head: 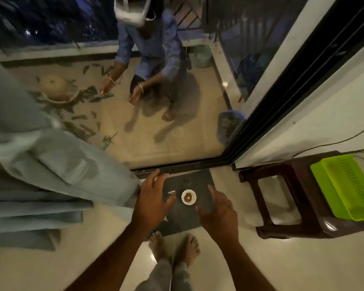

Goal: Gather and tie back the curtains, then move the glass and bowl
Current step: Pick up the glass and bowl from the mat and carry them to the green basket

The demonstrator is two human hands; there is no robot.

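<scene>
The pale blue-green curtain (pixel 51 156) hangs bunched at the left, with a band of the same cloth (pixel 65 166) round it. A dark mat (pixel 200 181) lies on the floor by the glass door. On it stands a small white bowl (pixel 189 197) with something brown inside. Just left of the bowl is a small shiny glass (pixel 171 193), too small to make out well. My left hand (pixel 153 198) hovers above the mat with spread fingers, its fingertips near the glass. My right hand (pixel 216 208) hovers to the right of the bowl, loosely curved. Neither hand holds anything.
A dark brown plastic stool (pixel 282 198) stands at the right with a bright green basket (pixel 345 185) on it. The sliding door's black frame (pixel 282 97) runs diagonally; the glass (pixel 156 133) reflects a crouching person. My bare feet (pixel 174 248) stand at the mat's near edge.
</scene>
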